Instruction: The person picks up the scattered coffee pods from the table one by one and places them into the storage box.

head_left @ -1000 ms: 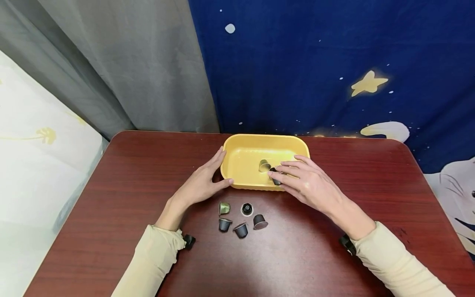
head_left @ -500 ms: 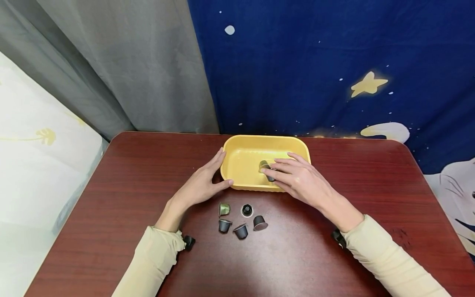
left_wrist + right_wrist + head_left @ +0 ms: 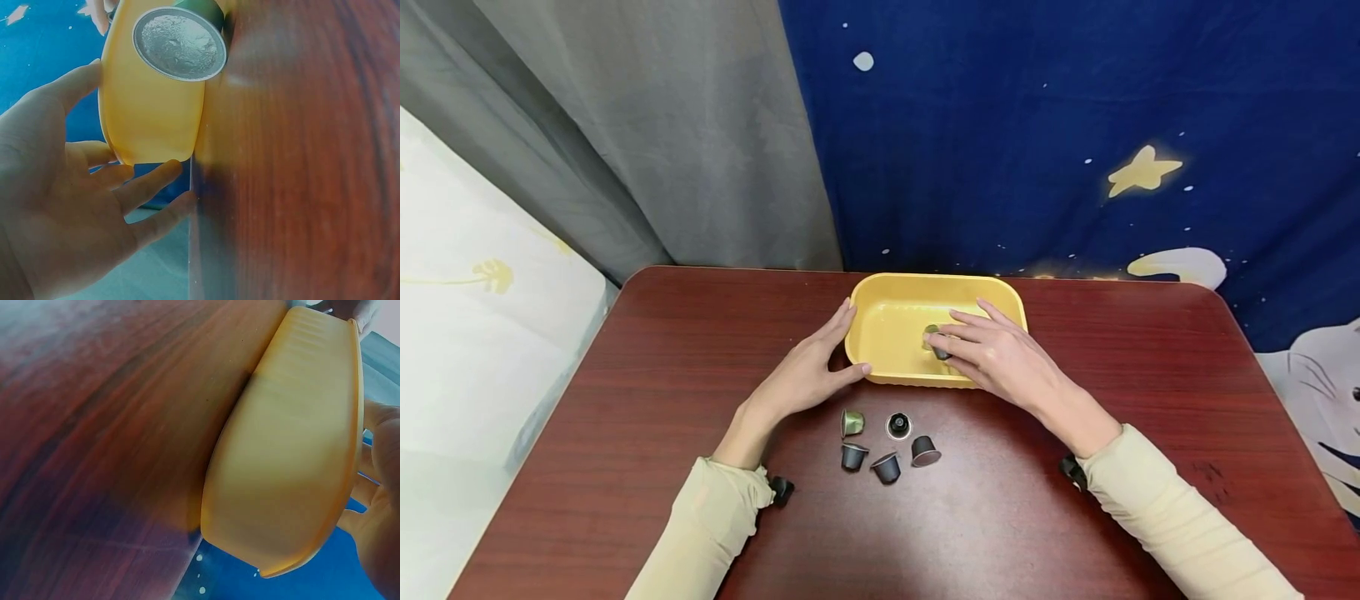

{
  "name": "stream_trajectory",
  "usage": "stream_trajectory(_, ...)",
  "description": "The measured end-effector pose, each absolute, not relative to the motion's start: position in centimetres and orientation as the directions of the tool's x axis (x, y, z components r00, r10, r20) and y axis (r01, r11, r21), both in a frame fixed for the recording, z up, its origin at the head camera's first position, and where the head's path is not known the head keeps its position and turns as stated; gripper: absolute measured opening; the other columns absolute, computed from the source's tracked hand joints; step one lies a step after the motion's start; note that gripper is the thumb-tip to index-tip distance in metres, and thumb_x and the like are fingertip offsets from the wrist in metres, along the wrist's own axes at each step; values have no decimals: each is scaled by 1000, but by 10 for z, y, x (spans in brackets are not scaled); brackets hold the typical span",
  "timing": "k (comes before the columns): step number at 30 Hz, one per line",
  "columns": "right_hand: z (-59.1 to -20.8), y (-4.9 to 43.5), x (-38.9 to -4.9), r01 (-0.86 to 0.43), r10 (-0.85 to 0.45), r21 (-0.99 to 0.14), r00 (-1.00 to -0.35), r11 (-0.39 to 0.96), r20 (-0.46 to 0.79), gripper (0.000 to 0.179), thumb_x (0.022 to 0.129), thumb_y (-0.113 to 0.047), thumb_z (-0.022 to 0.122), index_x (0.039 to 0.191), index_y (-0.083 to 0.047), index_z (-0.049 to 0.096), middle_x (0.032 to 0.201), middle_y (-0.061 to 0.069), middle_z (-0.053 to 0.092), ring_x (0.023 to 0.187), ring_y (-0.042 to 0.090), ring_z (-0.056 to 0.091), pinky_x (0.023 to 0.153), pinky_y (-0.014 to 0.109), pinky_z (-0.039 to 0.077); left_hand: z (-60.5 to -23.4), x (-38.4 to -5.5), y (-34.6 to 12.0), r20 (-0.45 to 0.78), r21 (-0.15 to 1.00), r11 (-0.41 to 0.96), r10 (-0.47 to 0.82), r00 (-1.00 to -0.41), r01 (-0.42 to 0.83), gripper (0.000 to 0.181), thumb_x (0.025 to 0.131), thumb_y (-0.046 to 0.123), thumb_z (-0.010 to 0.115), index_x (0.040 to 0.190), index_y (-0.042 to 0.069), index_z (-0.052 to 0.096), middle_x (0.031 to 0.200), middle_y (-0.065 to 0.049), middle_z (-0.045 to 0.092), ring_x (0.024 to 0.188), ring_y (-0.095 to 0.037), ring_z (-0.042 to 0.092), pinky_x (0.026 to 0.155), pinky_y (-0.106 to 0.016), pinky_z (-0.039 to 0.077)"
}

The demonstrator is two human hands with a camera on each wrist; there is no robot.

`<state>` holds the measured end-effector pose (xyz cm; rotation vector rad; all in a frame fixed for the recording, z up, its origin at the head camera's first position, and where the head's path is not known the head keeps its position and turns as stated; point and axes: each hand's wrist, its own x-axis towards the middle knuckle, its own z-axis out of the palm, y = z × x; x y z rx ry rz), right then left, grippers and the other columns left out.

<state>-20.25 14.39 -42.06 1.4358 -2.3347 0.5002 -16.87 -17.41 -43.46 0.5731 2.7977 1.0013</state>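
In the head view my left hand [image 3: 805, 367] holds the left end of a yellow plastic bin [image 3: 880, 377], thumb at the near corner and fingers along the end wall. My right hand [image 3: 1003, 358] reaches over the bin's right side and pinches a dark coffee capsule [image 3: 942, 352] low inside it. Just behind that lies a green capsule [image 3: 931, 329], partly covered by the fingers. The left wrist view shows the left thumb and fingers against the bin [image 3: 150, 125]. From the right wrist, the bin's wall [image 3: 281, 444] hides the held capsule.
Several capsules lie on the red-brown table [image 3: 1015, 508] before the bin: a green capsule [image 3: 852, 422], a black capsule [image 3: 898, 426] standing on its foil rim, and dark ones such as a tipped capsule [image 3: 887, 467]. Behind the table hang grey and blue curtains [image 3: 1000, 150].
My right hand has moved left and slightly farther into the bin with the dark capsule, up to the green one. The left hand and the capsules on the table stay put.
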Motion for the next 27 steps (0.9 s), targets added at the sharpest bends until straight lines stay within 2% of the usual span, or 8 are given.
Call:
stream_trajectory(14, -424, 136, -209, -877, -773, -155, -476, 456, 419, 47, 82, -12, 81, 128, -18, 70, 120, 5, 71, 123, 33, 59, 109, 61, 31, -435, -170, -174, 29, 629, 707, 392, -919, 322, 90, 94, 55, 61, 161, 20, 12, 167, 3, 7, 148, -16, 20, 116, -45, 27)
stream_trajectory(20, -424, 135, -209, -868, -771, -162, -492, 469, 405, 48, 83, -14, 81, 129, -20, 69, 121, 2, 71, 123, 31, 60, 110, 61, 29, -435, -170, -174, 22, 632, 709, 388, -922, 313, 89, 94, 52, 62, 161, 20, 12, 166, 6, 6, 148, -16, 21, 117, -45, 26)
stream_trajectory(27, -425, 135, -209, -861, -766, -162, -504, 482, 399, 47, 82, -16, 82, 127, -21, 70, 119, 0, 72, 120, 29, 62, 111, 64, 25, -436, -170, -174, 25, 621, 715, 390, -920, 320, 91, 93, 57, 60, 161, 20, 12, 166, 6, 6, 148, -16, 21, 116, -44, 27)
